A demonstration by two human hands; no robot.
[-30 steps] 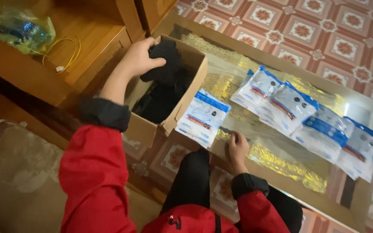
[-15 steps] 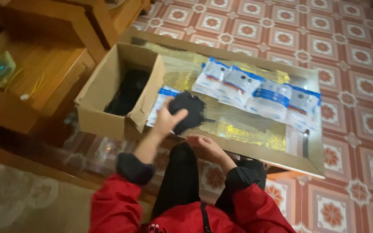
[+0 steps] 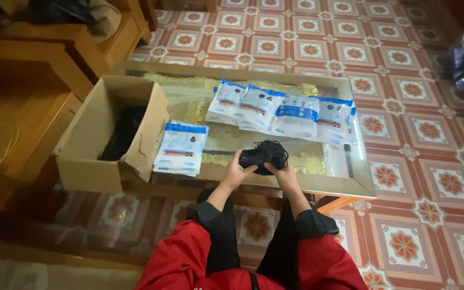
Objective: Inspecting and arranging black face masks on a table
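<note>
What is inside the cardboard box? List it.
The cardboard box is open on the glass table. Inside lies a dark heap of black items, apparently like the bundle in both hands. The box walls and shadow hide the bottom.

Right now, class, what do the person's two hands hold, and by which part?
Both hands, left hand and right hand, hold a bundle of black masks by its lower edge.

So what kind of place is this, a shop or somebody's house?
Most likely a home living room used for packing work. A glass table stands on patterned floor tiles, with wooden furniture beside it. Both hands, left and right, hold a black bundle near a cardboard box.
</note>
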